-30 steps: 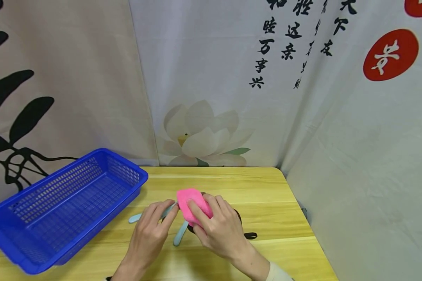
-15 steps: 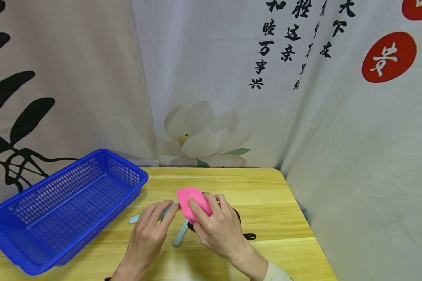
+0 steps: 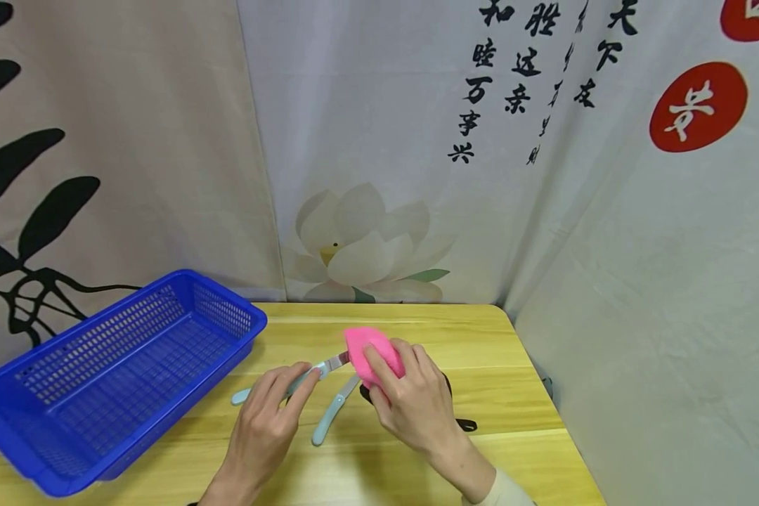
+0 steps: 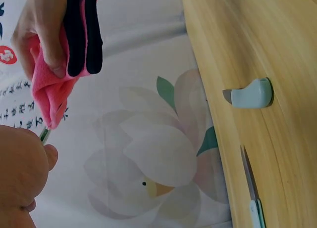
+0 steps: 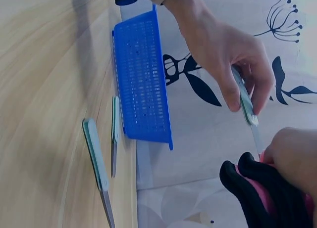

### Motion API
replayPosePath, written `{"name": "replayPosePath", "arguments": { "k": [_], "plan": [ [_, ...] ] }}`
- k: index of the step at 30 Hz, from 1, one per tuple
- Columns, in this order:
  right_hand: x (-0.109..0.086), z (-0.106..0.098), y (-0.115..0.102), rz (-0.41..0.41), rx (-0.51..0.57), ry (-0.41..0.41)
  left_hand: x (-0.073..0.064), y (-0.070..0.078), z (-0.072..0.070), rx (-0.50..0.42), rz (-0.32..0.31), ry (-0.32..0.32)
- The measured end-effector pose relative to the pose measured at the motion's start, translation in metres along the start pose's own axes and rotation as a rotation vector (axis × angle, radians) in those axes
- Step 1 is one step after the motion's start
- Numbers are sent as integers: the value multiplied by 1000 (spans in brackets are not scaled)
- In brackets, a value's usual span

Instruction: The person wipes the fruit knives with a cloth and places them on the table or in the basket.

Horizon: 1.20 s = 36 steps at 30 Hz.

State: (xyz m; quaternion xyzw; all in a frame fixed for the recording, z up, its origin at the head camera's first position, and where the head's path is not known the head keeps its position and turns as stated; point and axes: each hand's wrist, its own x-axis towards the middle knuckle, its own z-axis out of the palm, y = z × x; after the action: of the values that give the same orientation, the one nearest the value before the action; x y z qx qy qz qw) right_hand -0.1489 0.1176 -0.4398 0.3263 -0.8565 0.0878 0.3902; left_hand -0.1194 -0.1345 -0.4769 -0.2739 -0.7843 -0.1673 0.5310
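My left hand [image 3: 267, 414] grips the pale blue handle of a knife [image 5: 246, 102], its blade pointing away to the right. In my right hand [image 3: 417, 407] is a pink cloth [image 3: 365, 346] with black strips [image 4: 93, 35] hanging from it, pinched around the blade's tip end. Part of the blade shows bare between the handle and the cloth. Both hands are above the table, as the wrist views show. Beneath them lie a second knife [image 3: 333, 414] with the same pale handle and a third one [image 3: 241, 396], partly hidden behind my left hand.
A blue plastic mesh basket [image 3: 133, 372] stands on the left of the wooden table [image 3: 512, 464]. Printed fabric curtains [image 3: 379, 105] rise behind the table's back edge and along its right side.
My right hand has slid the pink cloth to the right along the blade, baring metal near the handle. More of the second knife shows. My left hand stays about where it was.
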Motion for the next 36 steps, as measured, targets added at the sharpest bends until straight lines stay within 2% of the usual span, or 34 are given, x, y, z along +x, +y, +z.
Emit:
{"name": "replayPosePath", "arguments": {
  "k": [4, 11, 15, 19, 25, 31, 36],
  "plan": [
    [-4, 0, 10, 33, -11, -7, -1, 0, 0, -3, -8, -7],
    [-12, -1, 31, 76, -32, 34, 0, -1, 0, -3, -10, -14],
    [-13, -4, 33, 100, -24, 47, -1, -1, 0, 1, -10, -20],
    [-10, -7, 24, 82, 31, 73, -2, -1, 1, -4, -7, -22],
    [-2, -11, 0, -5, 103, 97, -3, 2, 4, -6, 6, -23],
    [2, -8, -18, -64, 84, 65, -2, 4, 6, -14, 28, -10],
    [3, -5, -25, -70, 68, 13, -1, 6, 8, -21, 41, 1]
  ]
}}
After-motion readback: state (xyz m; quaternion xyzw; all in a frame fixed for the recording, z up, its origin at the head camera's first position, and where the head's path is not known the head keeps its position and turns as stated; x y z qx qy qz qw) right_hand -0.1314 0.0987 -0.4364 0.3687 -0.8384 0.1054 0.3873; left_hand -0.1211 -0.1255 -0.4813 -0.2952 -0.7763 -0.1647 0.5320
